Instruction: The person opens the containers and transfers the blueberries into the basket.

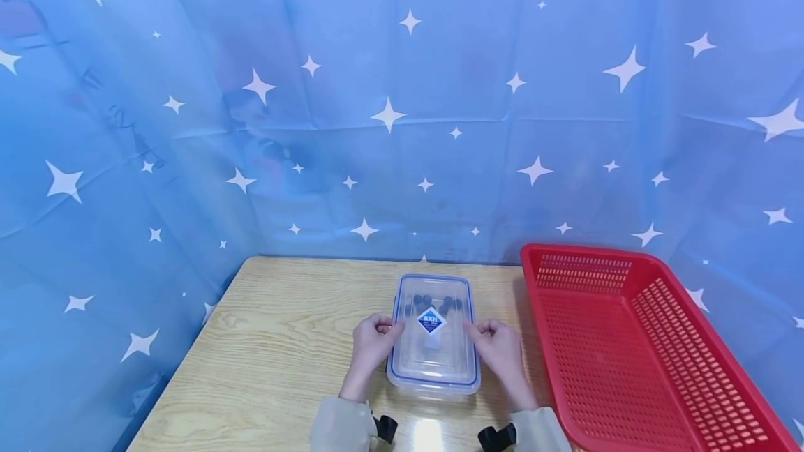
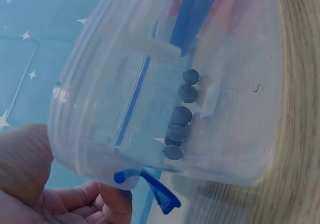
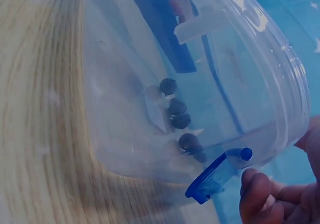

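A clear plastic food container (image 1: 433, 390) stands on the table, its clear lid (image 1: 440, 358) edged in blue and bearing a blue and white diamond label (image 1: 430, 321). Several dark round berries (image 2: 182, 116) show through its wall, bunched toward the far end. My left hand (image 1: 372, 342) holds the lid's left edge, thumb on top and fingers curled by the rim. At the right edge, my right hand (image 1: 501, 351) grips in the same way. Beside the fingers, a blue latch (image 2: 162, 193) sticks out in the left wrist view, and another latch (image 3: 207, 181) in the right wrist view.
A large red plastic basket (image 1: 541, 340) with slotted walls stands on the right, close to my right hand. The wood-grain table (image 1: 276, 340) reaches back to a blue curtain (image 1: 352, 96) with white stars.
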`<state>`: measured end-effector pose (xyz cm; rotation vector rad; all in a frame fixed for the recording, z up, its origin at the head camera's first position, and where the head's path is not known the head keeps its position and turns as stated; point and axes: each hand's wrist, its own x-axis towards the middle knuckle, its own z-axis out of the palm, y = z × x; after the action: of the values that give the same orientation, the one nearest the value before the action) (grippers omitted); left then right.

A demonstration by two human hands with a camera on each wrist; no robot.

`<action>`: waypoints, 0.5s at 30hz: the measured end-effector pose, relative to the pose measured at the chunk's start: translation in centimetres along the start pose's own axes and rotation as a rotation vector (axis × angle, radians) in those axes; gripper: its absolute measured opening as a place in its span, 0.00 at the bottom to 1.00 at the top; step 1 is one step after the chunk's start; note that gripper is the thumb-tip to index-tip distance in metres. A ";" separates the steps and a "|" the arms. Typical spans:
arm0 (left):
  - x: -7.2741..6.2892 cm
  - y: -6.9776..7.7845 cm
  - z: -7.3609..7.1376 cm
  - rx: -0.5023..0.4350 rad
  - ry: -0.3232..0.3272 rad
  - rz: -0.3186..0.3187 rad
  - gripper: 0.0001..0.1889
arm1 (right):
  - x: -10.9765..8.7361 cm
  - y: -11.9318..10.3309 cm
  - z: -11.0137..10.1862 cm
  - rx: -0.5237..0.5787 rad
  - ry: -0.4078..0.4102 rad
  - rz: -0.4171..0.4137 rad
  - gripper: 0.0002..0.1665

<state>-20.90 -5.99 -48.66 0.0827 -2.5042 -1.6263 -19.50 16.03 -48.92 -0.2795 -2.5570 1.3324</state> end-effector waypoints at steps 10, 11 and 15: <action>0.0 0.4 -0.3 0.027 -0.018 -0.011 0.13 | 0.0 -0.8 -0.2 -0.050 -0.014 -0.019 0.19; 0.0 0.4 -0.3 0.028 -0.018 -0.013 0.13 | 0.0 -0.8 -0.2 -0.052 -0.016 -0.017 0.19; 0.1 0.5 -0.3 0.029 -0.014 -0.008 0.13 | 0.0 -1.0 -0.3 -0.069 -0.011 -0.021 0.19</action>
<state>-20.93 -6.12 -48.08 0.0853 -2.5417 -1.5990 -19.46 15.70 -47.96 -0.2578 -2.6111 1.2434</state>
